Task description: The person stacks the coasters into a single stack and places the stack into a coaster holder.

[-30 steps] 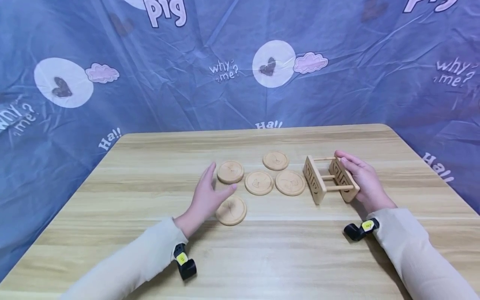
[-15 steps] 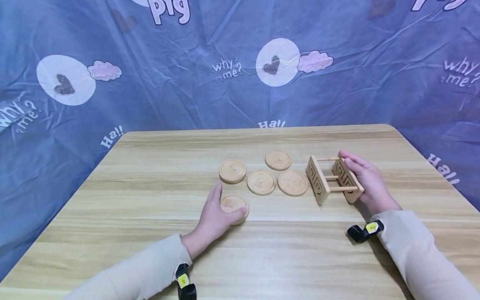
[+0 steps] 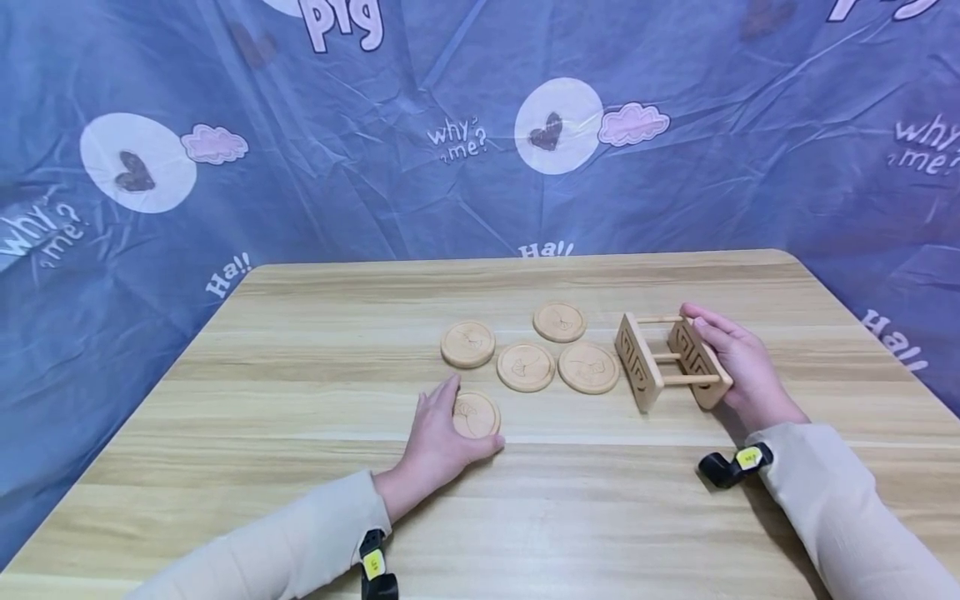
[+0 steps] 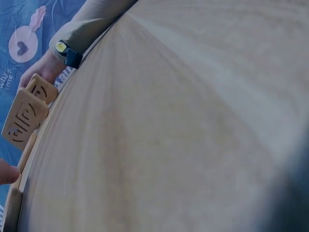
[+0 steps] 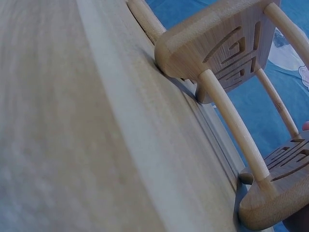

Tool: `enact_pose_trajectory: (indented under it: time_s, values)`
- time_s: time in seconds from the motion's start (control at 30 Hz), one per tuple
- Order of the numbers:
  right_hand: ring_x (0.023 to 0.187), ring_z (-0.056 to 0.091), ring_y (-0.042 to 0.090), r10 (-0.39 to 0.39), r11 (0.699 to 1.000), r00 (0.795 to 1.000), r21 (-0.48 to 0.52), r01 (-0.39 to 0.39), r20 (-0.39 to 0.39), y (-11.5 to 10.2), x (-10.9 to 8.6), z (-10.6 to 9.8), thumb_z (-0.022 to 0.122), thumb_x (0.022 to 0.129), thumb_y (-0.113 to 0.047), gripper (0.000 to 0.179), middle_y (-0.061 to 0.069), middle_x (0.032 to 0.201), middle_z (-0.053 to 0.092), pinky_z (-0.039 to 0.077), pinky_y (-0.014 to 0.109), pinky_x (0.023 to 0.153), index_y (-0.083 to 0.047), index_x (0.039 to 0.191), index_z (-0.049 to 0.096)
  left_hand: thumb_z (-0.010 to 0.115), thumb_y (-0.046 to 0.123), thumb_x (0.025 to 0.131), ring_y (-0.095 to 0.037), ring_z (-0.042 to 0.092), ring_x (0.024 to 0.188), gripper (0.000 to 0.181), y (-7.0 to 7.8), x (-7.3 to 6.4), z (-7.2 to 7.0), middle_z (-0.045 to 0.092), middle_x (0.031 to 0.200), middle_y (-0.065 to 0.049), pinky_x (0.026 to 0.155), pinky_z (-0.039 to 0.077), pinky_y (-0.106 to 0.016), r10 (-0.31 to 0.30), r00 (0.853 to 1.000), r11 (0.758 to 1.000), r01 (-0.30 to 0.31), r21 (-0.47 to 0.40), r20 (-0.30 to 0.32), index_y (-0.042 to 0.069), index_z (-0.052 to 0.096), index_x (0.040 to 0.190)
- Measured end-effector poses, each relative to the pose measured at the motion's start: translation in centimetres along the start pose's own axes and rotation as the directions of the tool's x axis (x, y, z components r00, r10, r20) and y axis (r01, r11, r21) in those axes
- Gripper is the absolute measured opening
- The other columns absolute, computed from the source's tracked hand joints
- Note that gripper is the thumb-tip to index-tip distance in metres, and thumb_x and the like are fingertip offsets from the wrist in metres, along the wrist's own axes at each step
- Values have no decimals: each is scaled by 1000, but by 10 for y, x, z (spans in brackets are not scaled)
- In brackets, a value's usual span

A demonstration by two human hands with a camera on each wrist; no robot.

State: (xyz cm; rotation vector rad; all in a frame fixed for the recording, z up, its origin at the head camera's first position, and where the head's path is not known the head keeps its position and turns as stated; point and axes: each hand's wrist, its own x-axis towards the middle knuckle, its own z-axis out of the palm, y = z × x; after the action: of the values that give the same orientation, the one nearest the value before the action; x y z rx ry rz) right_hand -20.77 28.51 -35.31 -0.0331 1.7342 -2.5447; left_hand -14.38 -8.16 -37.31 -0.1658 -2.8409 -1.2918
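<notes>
A round wooden coaster [image 3: 476,415] with an engraved leaf design lies flat on the table, nearest me. My left hand [image 3: 438,454] holds it by the rim, fingertips at its far left edge and thumb [image 3: 487,447] at the near right edge. In the left wrist view only a bit of that hand [image 4: 7,173] shows. To the right, a wooden coaster holder [image 3: 641,367] with fretwork side panels and round rods stands on the table. My right hand [image 3: 750,371] grips its right panel from outside; in the right wrist view the holder [image 5: 231,43] hides most of that hand.
Several more wooden coasters lie flat between the left hand and the holder: one at the left [image 3: 468,344], one at the back [image 3: 559,322], two in the middle [image 3: 526,367], [image 3: 588,367]. A blue printed cloth [image 3: 360,167] hangs behind the wooden table [image 3: 585,517].
My left hand has come down toward me, from beside the left coaster to the nearest one, and closed around its rim. The right hand still grips the holder, which stays put.
</notes>
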Motion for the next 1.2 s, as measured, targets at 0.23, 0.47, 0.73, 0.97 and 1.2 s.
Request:
enact_pose_trajectory:
  time_s: [0.23, 0.47, 0.73, 0.97, 1.2]
  values:
    - [88, 62, 2, -9, 1000, 1000, 26, 8, 11, 0, 0, 0, 53, 91, -15, 24, -18, 104, 64, 53, 16, 71, -22, 110, 66, 81, 31, 59, -33, 31, 132, 94, -2, 1, 1, 40, 138, -20, 115, 3, -46, 52, 999, 998, -53, 21, 7, -3, 36, 135]
    - [89, 62, 3, -19, 999, 999, 46, 18, 27, -1, -1, 0, 52, 91, -13, 25, -17, 105, 65, 53, 16, 72, -21, 110, 66, 81, 26, 60, -33, 30, 132, 92, -2, 2, 0, 39, 138, -21, 115, 6, -45, 49, 998, 999, -49, 4, 30, -5, 36, 134]
    - [89, 62, 4, -15, 998, 999, 55, 14, 28, -1, -1, 1, 51, 92, -13, 25, -16, 105, 65, 53, 17, 73, -20, 110, 66, 80, 21, 61, -37, 30, 131, 88, 0, 2, -2, 40, 137, -21, 113, 16, -45, 22, 999, 999, -20, -36, 43, -4, 38, 134]
    - [88, 63, 5, -7, 998, 999, 67, 5, 32, -1, -1, 1, 51, 92, -13, 25, -15, 105, 65, 54, 19, 72, -20, 111, 66, 80, 19, 60, -40, 27, 131, 89, 0, 2, -3, 39, 138, -19, 111, 20, -47, 4, 998, 999, -2, -37, 59, -2, 37, 135]
    - [91, 62, 4, -17, 998, 999, 68, 14, 34, 0, -1, 1, 51, 92, -12, 26, -15, 105, 64, 53, 18, 74, -19, 112, 65, 81, 20, 60, -38, 32, 129, 89, 2, 3, -6, 39, 138, -18, 109, 27, -46, -1, 997, 1000, 2, -16, 80, -1, 39, 135]
